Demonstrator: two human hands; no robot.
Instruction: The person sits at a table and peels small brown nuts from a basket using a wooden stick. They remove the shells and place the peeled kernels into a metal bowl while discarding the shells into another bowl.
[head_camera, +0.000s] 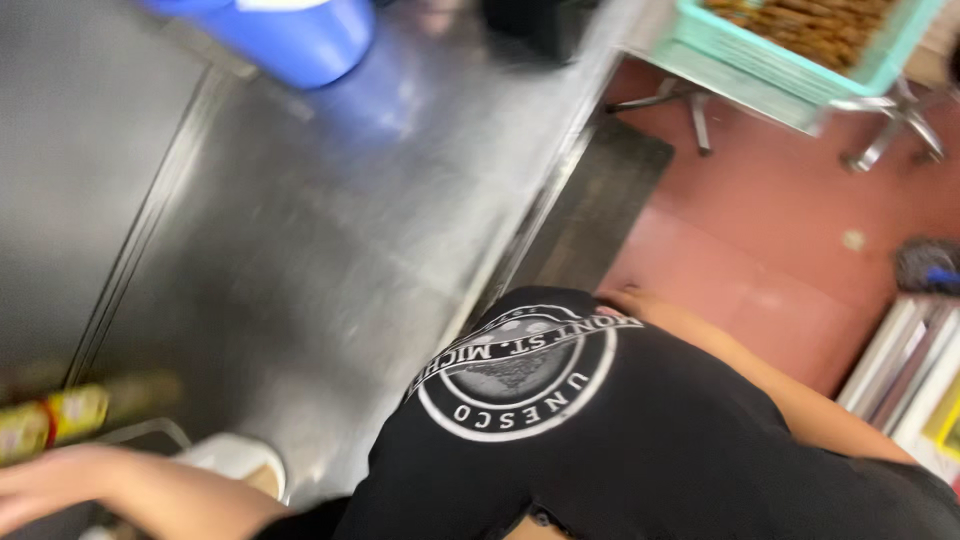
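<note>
Head view: the picture is smeared by motion. A steel tabletop (330, 230) fills the left and middle, its edge running from twelve o'clock down toward six.

The left hand (35, 490) lies at eight o'clock in the bottom left corner, its forearm stretching in from the person's body. It is a pale blur, so I cannot tell whether its fingers are spread or closed. Just above it, at nine o'clock, lies a bottle (70, 415), dark with a yellow and red label, tilted nearly flat; whether the hand touches it cannot be made out. Just right of the forearm, at seven o'clock, stands a white cup (240, 462) with a brownish inside.

The right hand (625, 300) sits just right of centre, at the far end of the right arm, which comes up from four o'clock, pressed against the black shirt (620, 440) at the hip; its fingers are hidden.

A blue tub (300, 35) stands on the tabletop at eleven o'clock. A teal crate (800, 70) of brown pieces rests at one o'clock over the red floor (790, 220), and a dark mat (600, 210) lies beside the tabletop.
</note>
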